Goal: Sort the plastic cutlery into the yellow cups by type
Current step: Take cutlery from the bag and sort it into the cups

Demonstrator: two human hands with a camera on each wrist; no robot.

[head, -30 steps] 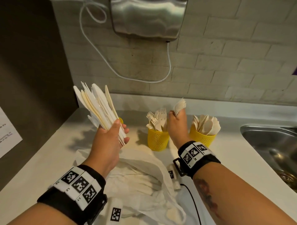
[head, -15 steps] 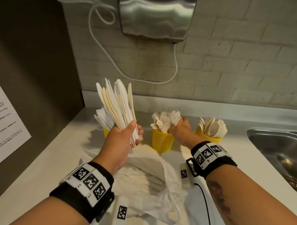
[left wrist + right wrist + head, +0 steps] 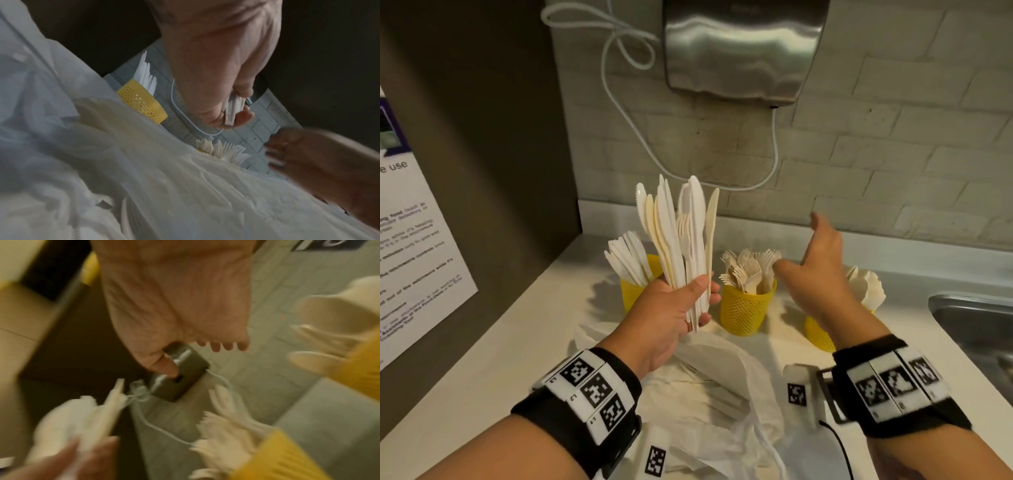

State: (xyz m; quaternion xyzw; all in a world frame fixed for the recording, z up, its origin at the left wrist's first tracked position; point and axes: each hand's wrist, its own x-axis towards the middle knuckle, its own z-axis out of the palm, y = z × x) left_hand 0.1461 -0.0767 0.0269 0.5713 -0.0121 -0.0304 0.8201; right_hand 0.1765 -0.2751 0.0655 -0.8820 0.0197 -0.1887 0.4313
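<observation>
My left hand (image 3: 681, 308) grips an upright bundle of white plastic cutlery (image 3: 681, 240), mostly knives with a fork among them; its handle ends show between thumb and fingers (image 3: 233, 110). Three yellow mesh cups stand on the counter: the left cup (image 3: 633, 291) holds knives, the middle cup (image 3: 744, 310) holds forks, the right cup (image 3: 818, 335) holds spoons and is partly hidden by my right arm. My right hand (image 3: 815, 260) hovers empty above and just right of the fork cup, fingers spread (image 3: 222, 345).
A crumpled white plastic bag (image 3: 722, 394) with more cutlery lies on the white counter (image 3: 517, 342) in front of the cups. A steel sink (image 3: 976, 329) is at the right. A metal hand dryer (image 3: 743, 48) with a white cable hangs on the brick wall.
My right hand put its forks into the middle cup, let go and lifted away open. My left hand's bundle has turned more upright.
</observation>
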